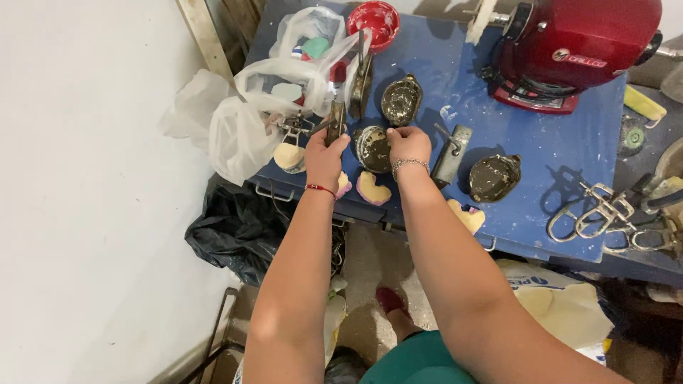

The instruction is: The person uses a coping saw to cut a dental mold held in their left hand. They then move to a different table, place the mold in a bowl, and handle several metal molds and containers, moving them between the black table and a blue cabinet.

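Both forearms reach out from the bottom edge toward a blue workbench (555, 213). Left hand (324, 158), with a red cord at the wrist, is clenched around a dark flat metal tool (336, 121) that stands upright out of the fist. Right hand (408, 144), a bead bracelet at its wrist, grips the rim of a round dark metal flask half (371, 149) smeared with pale plaster; that flask half sits on the bench directly between the two hands, touching the right fingers. Just beyond the right hand lies a second flask half (401, 100), and to the right of that hand a grey metal handle piece (451, 153) and a third dark flask (494, 177). Below the hands, near the bench edge, lie pale yellow and pink dental casts (372, 190). Left of the left hand bulge white plastic bags (242, 121). Farther beyond are a red bowl (373, 21) and a red machine (576, 50); far right, metal clamps (594, 210).
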